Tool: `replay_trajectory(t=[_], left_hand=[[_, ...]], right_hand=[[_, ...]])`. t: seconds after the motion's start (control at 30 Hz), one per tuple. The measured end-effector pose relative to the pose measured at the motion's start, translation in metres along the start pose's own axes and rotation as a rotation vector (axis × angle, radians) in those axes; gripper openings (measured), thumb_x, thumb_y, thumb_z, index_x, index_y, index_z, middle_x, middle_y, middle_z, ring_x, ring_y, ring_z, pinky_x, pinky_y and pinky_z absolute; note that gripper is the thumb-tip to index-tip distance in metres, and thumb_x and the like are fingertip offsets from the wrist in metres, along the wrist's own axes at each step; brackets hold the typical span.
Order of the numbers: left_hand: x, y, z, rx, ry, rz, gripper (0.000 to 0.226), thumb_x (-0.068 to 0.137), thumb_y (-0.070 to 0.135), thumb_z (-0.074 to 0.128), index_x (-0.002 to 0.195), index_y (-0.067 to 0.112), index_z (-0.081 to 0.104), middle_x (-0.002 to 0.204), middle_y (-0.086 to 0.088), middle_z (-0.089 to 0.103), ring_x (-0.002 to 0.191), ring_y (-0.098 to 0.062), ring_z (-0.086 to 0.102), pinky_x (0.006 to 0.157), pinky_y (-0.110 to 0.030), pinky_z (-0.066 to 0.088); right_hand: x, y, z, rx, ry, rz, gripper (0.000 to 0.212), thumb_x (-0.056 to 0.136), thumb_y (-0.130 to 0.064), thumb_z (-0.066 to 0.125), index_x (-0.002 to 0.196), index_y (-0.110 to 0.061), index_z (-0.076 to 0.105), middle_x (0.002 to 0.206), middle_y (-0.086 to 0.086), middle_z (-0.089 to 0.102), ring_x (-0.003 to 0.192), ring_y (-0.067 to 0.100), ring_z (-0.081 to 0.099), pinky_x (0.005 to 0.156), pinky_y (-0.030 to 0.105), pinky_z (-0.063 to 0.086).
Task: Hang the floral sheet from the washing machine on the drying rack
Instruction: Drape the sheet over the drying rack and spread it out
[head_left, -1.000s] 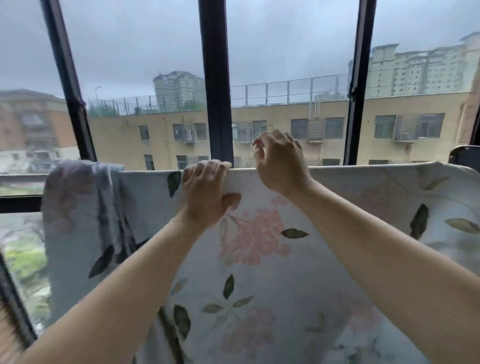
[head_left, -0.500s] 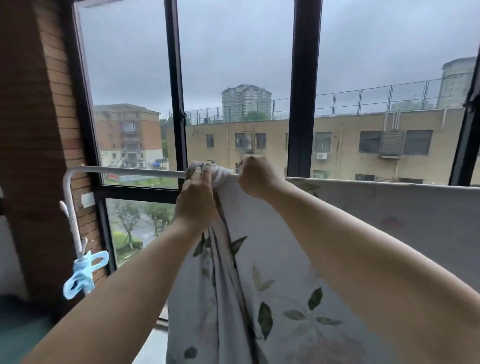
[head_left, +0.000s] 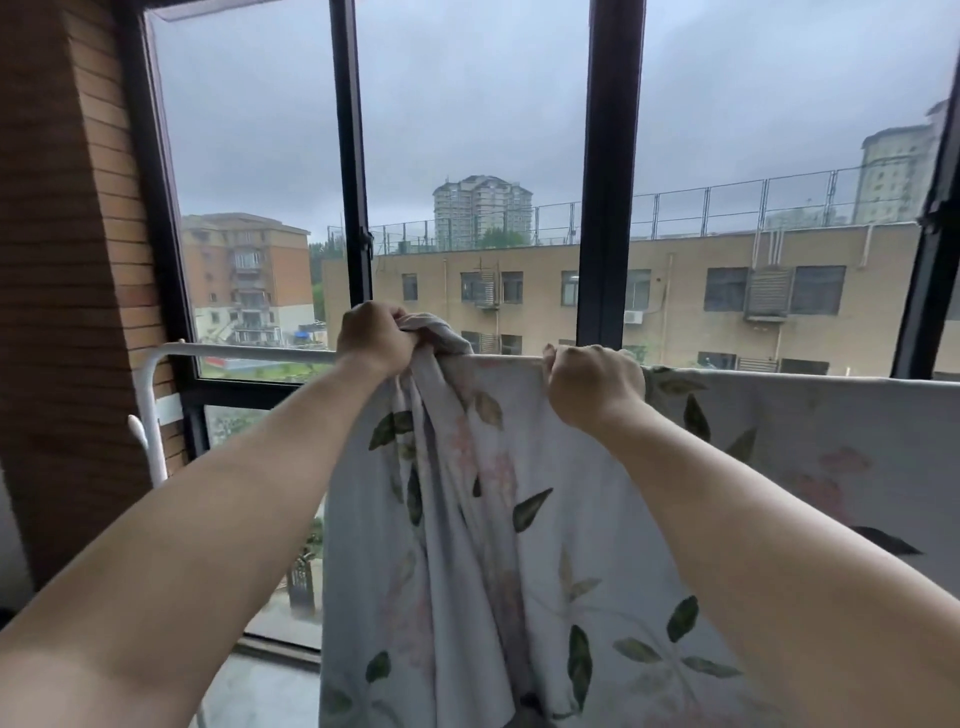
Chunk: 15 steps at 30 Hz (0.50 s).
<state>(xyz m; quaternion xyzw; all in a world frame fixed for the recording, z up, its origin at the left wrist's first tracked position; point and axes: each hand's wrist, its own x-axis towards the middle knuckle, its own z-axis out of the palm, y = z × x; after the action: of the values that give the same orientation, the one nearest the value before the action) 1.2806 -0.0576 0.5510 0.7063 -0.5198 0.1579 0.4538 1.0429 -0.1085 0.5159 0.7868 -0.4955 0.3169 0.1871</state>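
Two hands on sheet at rack bar.
Left hand clenches bunched corner; right hand grips top edge. Fabric soft, limp, probably damp-heavy: hold the edge.

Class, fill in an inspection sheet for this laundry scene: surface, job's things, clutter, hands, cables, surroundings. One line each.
Surface: white drying rack, its top bar bare at the left end, running in front of the window.
Job's things: floral sheet draped over the bar, flat on the right, bunched into folds at its left edge.
Clutter: nothing seen.
Hands: left hand in a closed grip on the bunched edge at the bar; right hand in a closed grip on the sheet's top edge.
Cables: nothing seen.
Surroundings: brick wall at left, dark-framed window, buildings and grey sky outside.
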Motion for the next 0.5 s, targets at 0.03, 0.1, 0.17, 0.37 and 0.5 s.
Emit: replay_trajectory(t=[0.03,0.1,0.17,0.37,0.5], left_hand=[[0.001,-0.001,0.002,-0.007,0.001,-0.012,0.018,0.085,0.023,0.067,0.098,0.013,0.075,0.1,-0.013,0.072,0.098,-0.032,0.064,0.077,-0.03,0.048],[0.0,-0.001,0.009,-0.033,0.015,-0.036,0.021,0.085,0.022,0.064,0.103,0.017,0.074,0.106,-0.012,0.071,0.101,-0.033,0.064,0.084,-0.034,0.052],[-0.002,0.001,0.016,-0.032,0.064,-0.067,0.026,0.086,0.022,0.059,0.108,0.023,0.072,0.112,-0.014,0.068,0.104,-0.035,0.062,0.089,-0.04,0.052],[-0.005,0.005,0.02,0.096,0.099,-0.277,0.029,0.098,0.025,0.045,0.123,0.023,0.059,0.126,-0.017,0.053,0.118,-0.04,0.048,0.098,-0.049,0.038],[-0.009,0.021,0.027,0.077,0.103,-0.325,0.027,0.098,0.023,0.043,0.119,0.022,0.059,0.127,-0.015,0.052,0.12,-0.04,0.046,0.098,-0.051,0.039]], right_hand=[[-0.001,0.004,-0.002,0.004,0.01,0.01,0.047,0.104,-0.032,0.023,0.087,-0.022,0.065,0.094,0.009,0.073,0.084,0.031,0.063,0.082,0.039,0.038],[-0.003,0.013,-0.004,0.005,0.008,0.029,0.035,0.1,-0.023,0.032,0.075,-0.025,0.055,0.088,0.008,0.072,0.075,0.029,0.058,0.077,0.037,0.035],[-0.003,0.022,-0.006,0.011,-0.004,0.063,0.034,0.098,-0.021,0.032,0.075,-0.023,0.058,0.087,0.008,0.071,0.075,0.029,0.058,0.076,0.036,0.035],[-0.011,0.068,-0.018,-0.026,-0.043,0.085,0.032,0.087,-0.009,0.037,0.079,-0.022,0.066,0.082,0.007,0.07,0.073,0.029,0.058,0.08,0.037,0.041],[-0.019,0.089,-0.026,-0.041,-0.041,0.084,0.034,0.088,-0.01,0.038,0.082,-0.023,0.068,0.082,0.006,0.07,0.072,0.028,0.057,0.085,0.039,0.041]])
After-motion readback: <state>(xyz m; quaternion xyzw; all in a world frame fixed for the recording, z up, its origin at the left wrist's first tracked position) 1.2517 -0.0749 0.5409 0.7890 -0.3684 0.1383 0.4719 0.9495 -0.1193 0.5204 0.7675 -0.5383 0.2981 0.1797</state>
